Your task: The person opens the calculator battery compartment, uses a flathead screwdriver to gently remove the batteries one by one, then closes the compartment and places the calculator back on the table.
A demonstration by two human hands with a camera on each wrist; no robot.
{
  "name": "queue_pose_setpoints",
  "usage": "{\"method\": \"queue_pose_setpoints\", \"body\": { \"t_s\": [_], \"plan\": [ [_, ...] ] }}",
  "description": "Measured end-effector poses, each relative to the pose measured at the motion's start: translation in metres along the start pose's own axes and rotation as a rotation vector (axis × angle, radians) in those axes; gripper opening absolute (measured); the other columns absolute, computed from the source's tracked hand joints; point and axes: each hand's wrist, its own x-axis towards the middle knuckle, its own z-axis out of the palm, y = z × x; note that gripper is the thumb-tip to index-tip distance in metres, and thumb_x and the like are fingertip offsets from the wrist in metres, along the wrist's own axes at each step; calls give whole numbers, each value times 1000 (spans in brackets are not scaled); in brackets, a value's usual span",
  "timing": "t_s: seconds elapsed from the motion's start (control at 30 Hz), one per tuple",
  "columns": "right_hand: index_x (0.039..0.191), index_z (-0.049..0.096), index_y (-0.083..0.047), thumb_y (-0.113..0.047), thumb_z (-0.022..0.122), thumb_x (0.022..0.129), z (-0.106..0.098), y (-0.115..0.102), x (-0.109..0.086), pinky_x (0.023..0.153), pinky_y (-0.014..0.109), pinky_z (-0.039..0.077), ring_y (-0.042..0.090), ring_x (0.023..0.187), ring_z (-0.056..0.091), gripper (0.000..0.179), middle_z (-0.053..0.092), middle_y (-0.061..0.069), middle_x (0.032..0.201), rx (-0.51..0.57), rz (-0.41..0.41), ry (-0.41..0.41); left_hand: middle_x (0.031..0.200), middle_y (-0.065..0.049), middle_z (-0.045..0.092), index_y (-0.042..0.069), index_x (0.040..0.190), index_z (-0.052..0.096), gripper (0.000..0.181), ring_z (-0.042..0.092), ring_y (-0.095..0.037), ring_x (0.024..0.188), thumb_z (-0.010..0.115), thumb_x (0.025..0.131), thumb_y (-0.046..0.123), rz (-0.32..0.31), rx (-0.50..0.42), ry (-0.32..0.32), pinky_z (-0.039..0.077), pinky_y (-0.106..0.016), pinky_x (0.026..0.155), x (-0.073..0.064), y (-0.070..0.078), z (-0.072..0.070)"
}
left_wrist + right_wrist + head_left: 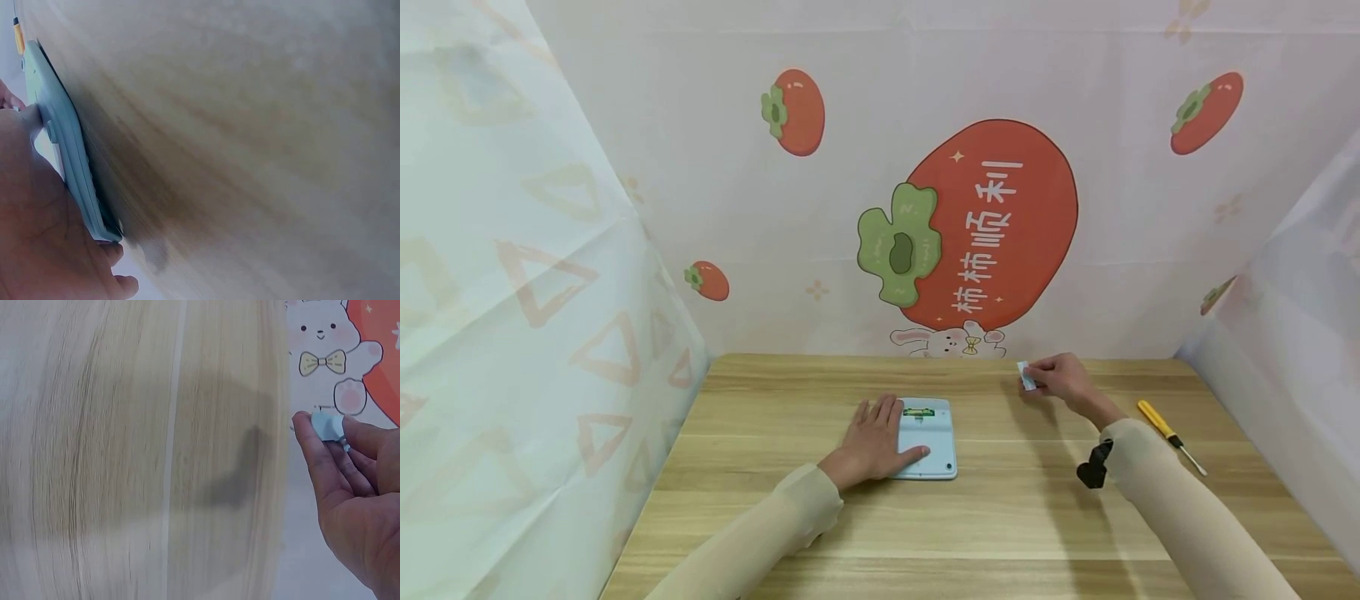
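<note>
A flat, pale blue device with rounded corners (934, 442) lies on the wooden table. Near its far edge is an opening (918, 412) with something green and yellow inside, too small to make out. My left hand (874, 442) rests on the device's left part, thumb stretched across its face; in the left wrist view the device's side (72, 150) appears beside the palm. Up and to the right, my right hand (1063, 379) pinches a small pale blue piece (327, 427) between thumb and fingers, above the table's far edge.
At the right of the table (760, 533) lies a screwdriver with a yellow and black handle (1159, 421). A white sheet printed with persimmons (992, 225) stands behind the table, and similar white sheets (550, 333) flank both sides.
</note>
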Motion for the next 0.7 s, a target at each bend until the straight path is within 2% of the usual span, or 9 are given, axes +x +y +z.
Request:
{"method": "queue_pose_setpoints", "body": {
  "t_s": [0.27,0.47,0.6,0.7],
  "plan": [
    [129,60,25,-4,59,108,-15,2,-5,79,37,65,19,85,75,36,76,25,104,-65,-2,28,175,-15,23,7,167,23,106,15,-29,164,43,96,82,-5,1,1,12,-57,131,2,-1,3],
    [127,57,29,-1,58,107,-30,5,-5,81,40,64,17,83,77,36,75,28,101,-14,-37,32,174,-16,24,5,167,23,106,17,-30,163,44,96,82,1,-1,17,13,-57,131,1,-2,4],
    [129,54,31,0,57,108,-38,6,-7,81,37,64,14,81,77,38,74,29,101,19,-51,20,175,-15,23,6,167,23,106,17,-29,164,42,96,83,-2,-9,18,12,-57,131,1,-2,5],
    [130,53,31,-1,56,108,-43,7,-9,81,37,64,14,81,77,38,74,29,102,5,-45,16,174,-14,24,6,167,24,106,17,-29,163,42,96,83,-3,-10,23,12,-57,131,1,-2,5]
  ]
}}
